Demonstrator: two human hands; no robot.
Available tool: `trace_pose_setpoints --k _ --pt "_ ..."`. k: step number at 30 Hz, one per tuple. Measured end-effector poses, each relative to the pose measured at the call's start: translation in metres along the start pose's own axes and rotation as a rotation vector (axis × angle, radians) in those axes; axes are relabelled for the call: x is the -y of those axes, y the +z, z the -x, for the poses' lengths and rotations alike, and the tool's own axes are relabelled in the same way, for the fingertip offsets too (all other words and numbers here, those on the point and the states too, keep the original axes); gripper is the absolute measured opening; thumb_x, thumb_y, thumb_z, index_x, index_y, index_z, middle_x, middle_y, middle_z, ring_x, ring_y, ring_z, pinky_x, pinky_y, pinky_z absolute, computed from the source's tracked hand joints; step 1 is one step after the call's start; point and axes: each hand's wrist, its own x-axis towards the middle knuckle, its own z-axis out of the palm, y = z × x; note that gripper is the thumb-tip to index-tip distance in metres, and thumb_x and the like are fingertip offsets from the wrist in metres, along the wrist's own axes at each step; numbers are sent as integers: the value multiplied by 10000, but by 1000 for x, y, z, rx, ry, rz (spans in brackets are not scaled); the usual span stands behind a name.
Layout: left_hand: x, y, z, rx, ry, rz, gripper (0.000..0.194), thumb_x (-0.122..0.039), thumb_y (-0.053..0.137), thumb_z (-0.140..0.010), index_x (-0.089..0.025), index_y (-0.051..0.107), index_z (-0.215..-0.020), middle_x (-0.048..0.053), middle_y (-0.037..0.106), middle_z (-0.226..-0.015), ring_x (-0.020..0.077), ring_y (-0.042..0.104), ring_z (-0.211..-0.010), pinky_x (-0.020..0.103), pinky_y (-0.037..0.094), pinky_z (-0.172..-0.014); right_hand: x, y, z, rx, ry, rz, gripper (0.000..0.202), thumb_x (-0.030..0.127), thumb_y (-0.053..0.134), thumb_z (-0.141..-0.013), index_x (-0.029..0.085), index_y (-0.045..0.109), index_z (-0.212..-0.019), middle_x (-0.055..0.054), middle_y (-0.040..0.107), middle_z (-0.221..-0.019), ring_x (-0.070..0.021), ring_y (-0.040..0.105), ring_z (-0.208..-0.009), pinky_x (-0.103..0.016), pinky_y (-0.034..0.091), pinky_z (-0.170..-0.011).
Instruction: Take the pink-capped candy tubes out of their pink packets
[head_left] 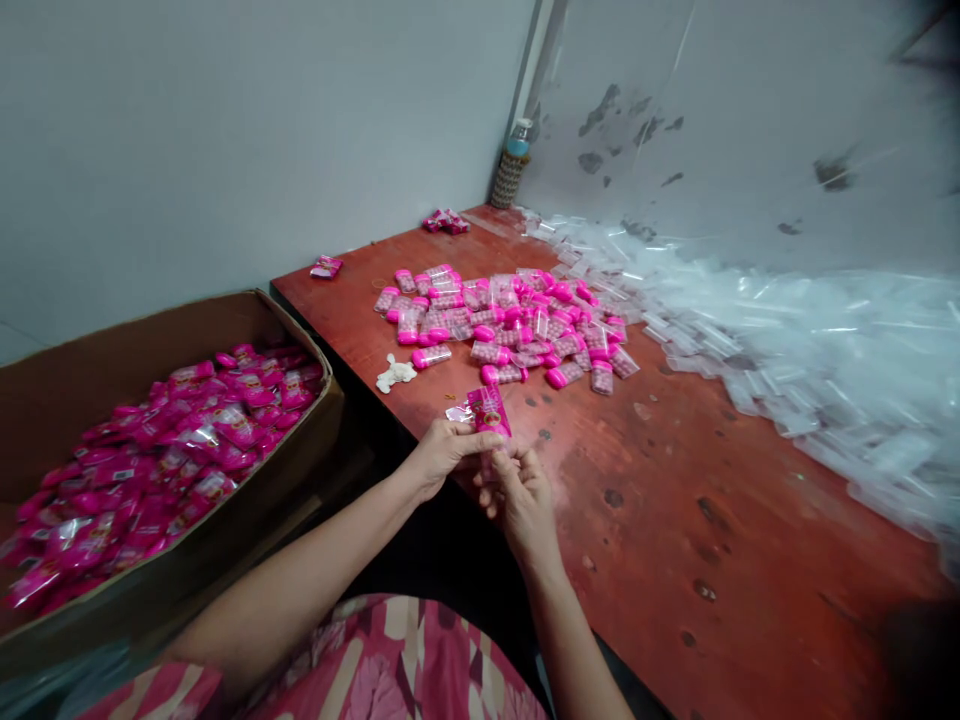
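Right now, a pink pack (491, 408) sits b/w the L hand (436, 460) & the R hand (526, 500), up by the fingertips. Both hands are pinching it: L thumb lies flat across its low part, & R thumb & fingers hold the bottom end. The pack is over the near edge of the counter (637, 540), w/ most of it past the fingers on the far side. Its long way runs up & away from the body, top tipped a bit to the L. A shiny clear flap (459, 412) sticks out on its L side.

Just past it, nr the middle of the counter, is a big heap of little bottles (517, 325) w/ pink caps, lying all ways. A white scrap (395, 374) is by the near edge, L of the heap. Lots of clear plastic pieces (795, 360) are piled along the R edge, by the wall. A drink bottle (511, 165) stands at the far corner. A few pink packets (446, 221) lie by the back L edge, & one more (326, 267) is nr the L corner. Off the counter's L side, a cardboard box (300, 470) holds lots of pink packs (187, 440).
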Motion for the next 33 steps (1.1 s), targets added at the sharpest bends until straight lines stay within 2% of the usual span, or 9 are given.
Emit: trace_pose_setpoints --k 5,7,10,13,16,19,22,28,33 --pt "2 -5 -1 -129 29 127 220 -275 718 -588 -77 634 -630 47 612 -579 113 565 -511 236 464 -542 2 -2 5 26 -52 11 269 356 551 -782 220 450 -991 16 613 -704 -107 583 -557 -216 482 -491" --pt "6 -4 1 -116 18 154 214 -262 720 -588 -72 643 -652 51 617 -603 112 565 -528 240 466 -557 2 -3 6 35 -43 -8 264 335 558 -782 222 454 -997 13 624 -718 -109 594 -580 -234 497 -547" --pt "12 0 7 -22 -13 179 235 -273 710 -604 -63 654 -691 34 588 -554 95 522 -470 235 442 -490 2 -2 1 -3 -39 -55 222 322 594 -753 223 459 -899 35 619 -645 -108 589 -524 -225 487 -503" --pt "10 -2 19 -29 13 215 215 -254 708 -613 -62 657 -694 58 623 -613 123 573 -548 267 478 -577 2 1 -5 0 -41 -72 235 303 632 -719 221 458 -853 52 602 -587 -104 570 -479 -206 458 -449" --pt "-7 -18 35 -217 244 261 173 -256 688 -642 -99 659 -709 80 671 -781 178 625 -757 337 469 -787 2 1 -8 32 -12 -40 212 307 631 -719 206 485 -834 30 621 -607 -95 557 -472 -199 441 -451" --pt "-27 -42 43 -451 601 257 306 -432 589 -706 -170 654 -850 67 671 -920 200 611 -885 382 427 -869 2 -5 -9 4 10 2 195 353 603 -736 195 502 -791 18 627 -618 -94 555 -470 -196 429 -445" --pt "-30 -56 32 -522 663 -94 368 -448 582 -702 -191 641 -959 82 647 -1017 224 583 -963 389 390 -908 1 -11 -10 -31 13 46 199 374 579 -750 191 506 -777 22 614 -616 -89 554 -469 -186 420 -441" --pt "9 -48 -21 -332 631 -1079 320 -311 625 -699 -252 625 -1013 65 543 -1192 242 406 -1181 440 188 -1026 4 -12 -9 -45 -4 126 211 383 576 -745 184 512 -770 26 593 -614 -83 542 -470 -186 422 -450" --pt "24 -48 -34 -354 693 -1401 221 -283 511 -796 -231 643 -965 40 581 -1144 239 390 -1192 483 185 -1020 5 -15 -13 -65 -32 189 199 376 558 -757 182 517 -768 26 584 -637 -86 538 -505 -189 422 -467"
